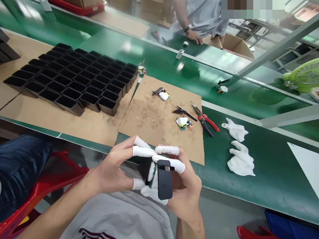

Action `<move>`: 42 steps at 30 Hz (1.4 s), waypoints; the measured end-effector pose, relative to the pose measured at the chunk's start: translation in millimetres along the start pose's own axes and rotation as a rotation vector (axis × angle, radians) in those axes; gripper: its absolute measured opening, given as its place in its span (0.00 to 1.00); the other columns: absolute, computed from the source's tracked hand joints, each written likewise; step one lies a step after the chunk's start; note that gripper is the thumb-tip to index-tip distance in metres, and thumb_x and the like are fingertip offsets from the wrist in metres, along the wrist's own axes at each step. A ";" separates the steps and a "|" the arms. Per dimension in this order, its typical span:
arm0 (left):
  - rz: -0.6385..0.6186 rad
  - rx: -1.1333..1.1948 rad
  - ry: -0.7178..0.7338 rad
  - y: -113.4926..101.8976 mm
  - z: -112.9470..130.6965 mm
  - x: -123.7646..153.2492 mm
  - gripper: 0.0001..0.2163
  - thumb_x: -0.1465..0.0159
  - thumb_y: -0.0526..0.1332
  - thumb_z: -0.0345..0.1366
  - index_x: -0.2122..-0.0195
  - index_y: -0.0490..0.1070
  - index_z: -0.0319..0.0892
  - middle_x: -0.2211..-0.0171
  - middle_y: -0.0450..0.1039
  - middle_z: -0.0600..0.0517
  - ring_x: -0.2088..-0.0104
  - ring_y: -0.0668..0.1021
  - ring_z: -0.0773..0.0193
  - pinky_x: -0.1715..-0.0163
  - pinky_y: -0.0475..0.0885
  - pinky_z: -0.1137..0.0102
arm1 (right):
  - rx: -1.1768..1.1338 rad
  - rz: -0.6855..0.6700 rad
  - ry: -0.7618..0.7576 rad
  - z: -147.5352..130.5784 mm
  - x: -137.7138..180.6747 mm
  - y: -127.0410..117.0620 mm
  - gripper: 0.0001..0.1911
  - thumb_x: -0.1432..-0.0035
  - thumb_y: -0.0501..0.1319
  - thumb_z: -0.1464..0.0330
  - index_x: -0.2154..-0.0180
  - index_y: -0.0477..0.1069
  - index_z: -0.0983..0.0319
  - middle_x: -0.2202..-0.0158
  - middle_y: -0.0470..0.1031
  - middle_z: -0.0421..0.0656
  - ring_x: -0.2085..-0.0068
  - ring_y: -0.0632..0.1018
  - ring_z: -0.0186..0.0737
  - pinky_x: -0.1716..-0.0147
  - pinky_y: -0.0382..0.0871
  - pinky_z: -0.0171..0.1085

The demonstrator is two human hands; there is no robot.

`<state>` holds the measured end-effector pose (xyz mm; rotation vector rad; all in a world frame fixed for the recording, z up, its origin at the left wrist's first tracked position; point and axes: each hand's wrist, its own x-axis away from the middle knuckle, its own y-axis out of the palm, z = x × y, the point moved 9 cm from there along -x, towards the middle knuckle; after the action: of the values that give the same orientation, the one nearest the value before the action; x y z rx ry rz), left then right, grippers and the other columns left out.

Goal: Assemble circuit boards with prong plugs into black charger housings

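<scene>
My left hand [117, 167] is clamped on a black housing [144, 170], right hand [185, 186] gripping a circuit board [155, 172] with black end plate [164, 186] (white finger cots [146, 151] on both). Board's between my hands, by the bench [216, 162].

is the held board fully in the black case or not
Not fully in: the board shows between the black case and black end plate.

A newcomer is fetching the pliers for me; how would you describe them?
On the green workbench, right of the rows of open black cases, lies a cardboard sheet. Across its right edge rest the long-nose pliers, jaws on the cardboard, handles on the green. Their red-and-black handles set them apart from the circuit board to their left.
</scene>
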<state>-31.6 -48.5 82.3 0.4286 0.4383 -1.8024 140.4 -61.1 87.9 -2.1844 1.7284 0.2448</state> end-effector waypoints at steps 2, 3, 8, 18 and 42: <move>0.001 0.000 -0.014 0.1 -1.6 0.2 0.33 0.45 0.82 0.20 0.40 0.83 0.48 0.52 0.80 0.49 0.55 0.84 0.59 0.55 0.83 0.68 | -0.021 -0.017 0.050 4.0 0.9 1.4 0.36 0.47 0.87 0.70 0.39 0.84 0.44 0.40 0.78 0.45 0.41 0.82 0.51 0.45 0.83 0.46; 0.004 0.003 -0.019 -0.2 -2.7 0.4 0.32 0.45 0.82 0.21 0.40 0.83 0.48 0.51 0.80 0.49 0.55 0.84 0.59 0.54 0.83 0.68 | -0.031 -0.027 0.075 5.8 1.2 2.2 0.36 0.47 0.87 0.70 0.39 0.84 0.44 0.40 0.78 0.44 0.42 0.82 0.50 0.45 0.82 0.45; 0.020 0.052 -0.072 0.1 -13.5 0.5 0.29 0.43 0.83 0.24 0.42 0.85 0.50 0.54 0.79 0.50 0.55 0.83 0.60 0.54 0.82 0.69 | 0.016 -0.053 0.165 8.0 -3.0 2.0 0.32 0.48 0.88 0.68 0.43 0.85 0.45 0.43 0.80 0.42 0.43 0.82 0.49 0.46 0.81 0.42; 0.162 0.367 -0.428 5.9 -61.2 -10.2 0.29 0.54 0.92 0.36 0.52 0.87 0.44 0.55 0.80 0.50 0.56 0.86 0.59 0.48 0.88 0.63 | 0.084 -0.067 0.315 38.8 -37.9 -8.8 0.31 0.45 0.85 0.49 0.44 0.87 0.51 0.48 0.87 0.43 0.46 0.85 0.51 0.42 0.80 0.44; 0.162 0.360 -0.332 6.8 -62.4 -14.3 0.24 0.44 0.85 0.27 0.47 0.87 0.46 0.49 0.79 0.49 0.47 0.85 0.57 0.38 0.85 0.61 | 0.022 0.142 0.165 37.7 -32.3 -28.3 0.11 0.24 0.71 0.56 0.48 0.89 0.50 0.52 0.86 0.44 0.49 0.86 0.48 0.47 0.82 0.44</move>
<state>-17.2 -7.0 35.1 0.3891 -0.1514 -1.7528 162.8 -12.2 68.6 -2.1207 1.9689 0.0818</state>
